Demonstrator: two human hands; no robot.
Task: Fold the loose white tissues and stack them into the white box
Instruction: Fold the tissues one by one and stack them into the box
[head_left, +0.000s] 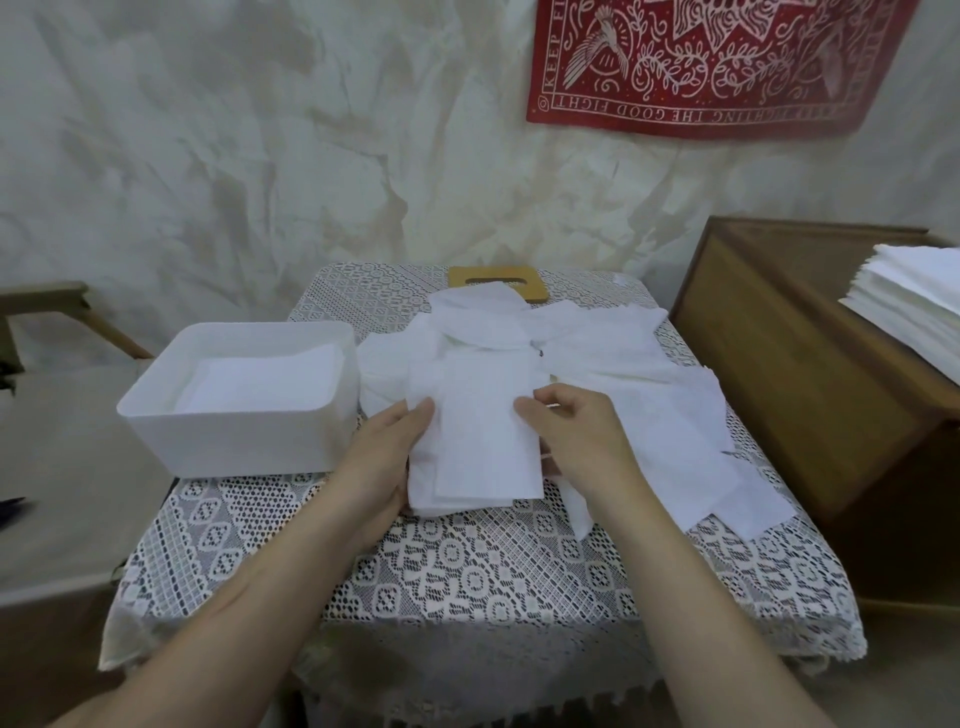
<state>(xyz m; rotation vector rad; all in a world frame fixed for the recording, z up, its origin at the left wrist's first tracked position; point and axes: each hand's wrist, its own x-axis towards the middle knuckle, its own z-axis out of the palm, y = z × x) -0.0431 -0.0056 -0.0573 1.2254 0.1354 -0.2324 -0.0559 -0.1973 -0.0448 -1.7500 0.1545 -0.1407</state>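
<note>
A folded white tissue (485, 431) lies lengthwise on the lace-covered table, on top of other tissues. My left hand (387, 457) holds its left edge, thumb on top and fingers underneath. My right hand (574, 441) pinches its right edge near the upper corner. Behind and to the right spreads a heap of loose white tissues (613, 353). At the left stands the white box (234, 447), open, with folded tissues (260, 379) stacked flat inside.
A wooden lid with a slot (462, 278) lies at the table's back, partly under tissues. A wooden cabinet (810, 364) stands right, carrying a stack of white sheets (914, 296). Lace cloth (467, 571) covers the table front. A wooden chair arm (47, 296) is at the left.
</note>
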